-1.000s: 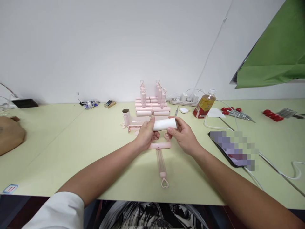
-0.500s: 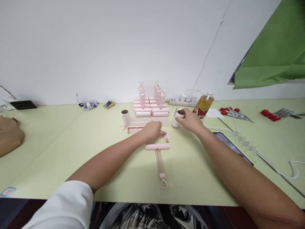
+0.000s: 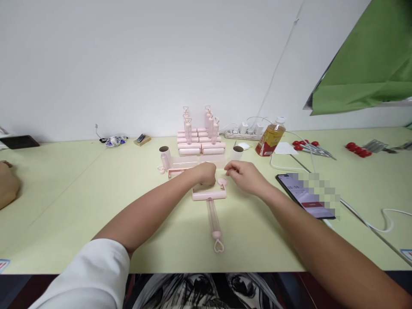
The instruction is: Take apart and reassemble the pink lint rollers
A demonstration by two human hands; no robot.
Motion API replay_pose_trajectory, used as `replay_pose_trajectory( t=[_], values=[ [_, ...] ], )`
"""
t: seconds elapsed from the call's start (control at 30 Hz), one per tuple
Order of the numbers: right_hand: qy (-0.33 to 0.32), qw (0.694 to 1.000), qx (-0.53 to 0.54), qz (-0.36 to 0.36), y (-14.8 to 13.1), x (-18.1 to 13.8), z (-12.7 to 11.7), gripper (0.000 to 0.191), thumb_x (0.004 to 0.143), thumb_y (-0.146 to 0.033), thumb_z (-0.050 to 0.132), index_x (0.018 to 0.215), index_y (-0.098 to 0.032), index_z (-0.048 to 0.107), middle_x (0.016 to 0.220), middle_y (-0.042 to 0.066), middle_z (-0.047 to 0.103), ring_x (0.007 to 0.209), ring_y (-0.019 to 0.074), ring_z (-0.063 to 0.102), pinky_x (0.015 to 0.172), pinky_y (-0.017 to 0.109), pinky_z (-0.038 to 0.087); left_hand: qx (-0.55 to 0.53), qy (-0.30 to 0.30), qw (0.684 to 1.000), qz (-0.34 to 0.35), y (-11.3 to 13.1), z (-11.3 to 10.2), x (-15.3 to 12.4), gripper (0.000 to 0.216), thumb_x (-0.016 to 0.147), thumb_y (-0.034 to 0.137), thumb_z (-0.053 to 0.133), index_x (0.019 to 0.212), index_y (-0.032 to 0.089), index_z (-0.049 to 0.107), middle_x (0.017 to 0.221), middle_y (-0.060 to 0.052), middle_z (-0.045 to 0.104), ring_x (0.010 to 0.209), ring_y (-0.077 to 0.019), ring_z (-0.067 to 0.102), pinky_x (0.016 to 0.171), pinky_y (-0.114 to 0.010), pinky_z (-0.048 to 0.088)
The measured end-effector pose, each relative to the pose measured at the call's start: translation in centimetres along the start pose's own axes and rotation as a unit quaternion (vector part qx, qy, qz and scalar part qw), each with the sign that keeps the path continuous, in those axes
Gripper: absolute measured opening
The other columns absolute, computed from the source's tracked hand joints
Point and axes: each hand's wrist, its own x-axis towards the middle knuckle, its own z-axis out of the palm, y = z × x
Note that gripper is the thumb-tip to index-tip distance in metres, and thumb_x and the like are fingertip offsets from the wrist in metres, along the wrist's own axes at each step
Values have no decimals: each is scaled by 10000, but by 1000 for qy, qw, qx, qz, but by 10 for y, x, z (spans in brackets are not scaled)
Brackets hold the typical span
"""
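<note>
The table (image 3: 71,193) shows no raised rim along its near edge, so a loose part knocked in passing could slide or roll off. The pink roller (image 3: 210,206) lies on it in front of the person; a stray push on one end of its bar (image 3: 209,196) would probably swing it round, since neither hand is seen bracing the handle. That clear handle (image 3: 214,221) gives the long axis, running from the bar toward the person and slanting slightly to the right, while the bar lies crosswise at the far end. The left hand (image 3: 206,173) is curled over the space just beyond the bar – whether its hidden fingers hold anything, I cannot tell. The right hand (image 3: 246,175) hangs just to the right, fingers bent inward with no object visible in them, though something small could be tucked out of sight. The white roll (image 3: 237,153) stands upright beyond the right hand, hollow end up; a brush of the knuckles might tip it. The round cap (image 3: 222,181) sits at the bar's right end – easy to bump if fingers crowd in. The heart-shaped loop (image 3: 219,246) points at the near edge, where a careless pull could drag the whole roller
</note>
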Motion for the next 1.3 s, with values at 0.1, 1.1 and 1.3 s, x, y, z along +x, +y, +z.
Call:
replay_pose_trajectory(
  t=[0.1, 1.1, 1.3],
  values=[
    [-59, 997, 36, 36, 5, -2, 17, 246, 817, -101, 456, 896, -201, 665, 891, 29, 745, 843, 183, 662, 752, 269, 458, -3, 19, 1000, -3, 0, 3, 2, 515, 662, 195, 659, 1169, 119, 615, 1003, -146, 718, 761, -245, 684, 633, -286, 493],
    [-220, 951, 193, -103, -15, -27, 18, 231, 819, -403, 624, 838, -182, 562, 671, -49, 457, 588, 107, 408, 540, 228, 312, -372, 320, 868, 73, -20, 51, -76, 261, 808, 414, 606, 727, 171, 560, 702, 7, 588, 617, -114, 485, 569, -238, 366],
    [-227, 941, 183, -171, -9, -26, 17, 197, 814, -277, 615, 978, -171, 643, 667, -39, 481, 604, 116, 422, 564, 228, 338, -528, 207, 808, 160, -35, 40, -85, 319, 883, 463, 516, 927, 168, 629, 819, -36, 622, 753, -141, 567, 724, -274, 468]
  ],
)
